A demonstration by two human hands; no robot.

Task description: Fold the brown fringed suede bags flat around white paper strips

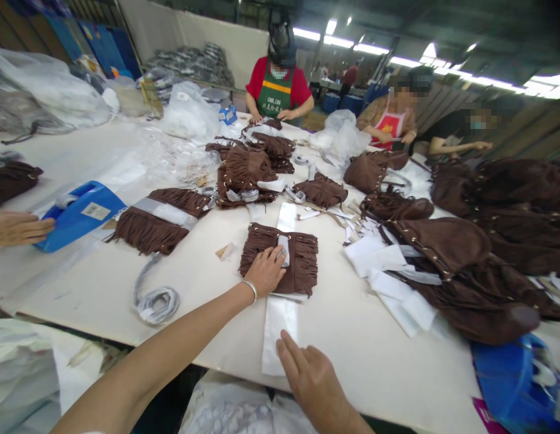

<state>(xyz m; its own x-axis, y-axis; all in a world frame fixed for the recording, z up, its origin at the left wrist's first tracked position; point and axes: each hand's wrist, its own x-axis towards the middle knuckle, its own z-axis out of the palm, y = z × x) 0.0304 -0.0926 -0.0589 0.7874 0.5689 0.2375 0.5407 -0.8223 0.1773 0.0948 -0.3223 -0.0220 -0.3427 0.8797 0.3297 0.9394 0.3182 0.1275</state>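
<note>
A brown fringed bag (302,265) lies flat on the table in front of me, across a long white paper strip (280,325) that sticks out above and below it. My left hand (263,271), with a bracelet at the wrist, rests on the bag with its fingers stretched out. Its fingertips touch a small grey wrapped piece (284,247) on the bag. Over the strip's near end, my right hand (311,377) points its first two fingers forward; the others are curled. Whether those fingertips touch the strip I cannot tell.
Left on the white table (225,343) are a wrapped strap coil (158,304), a banded fringed bag (160,223) and a blue tape dispenser (87,214) beside another person's hand (20,228). Brown bags (446,241) and white strips (388,271) lie right. Several people work beyond.
</note>
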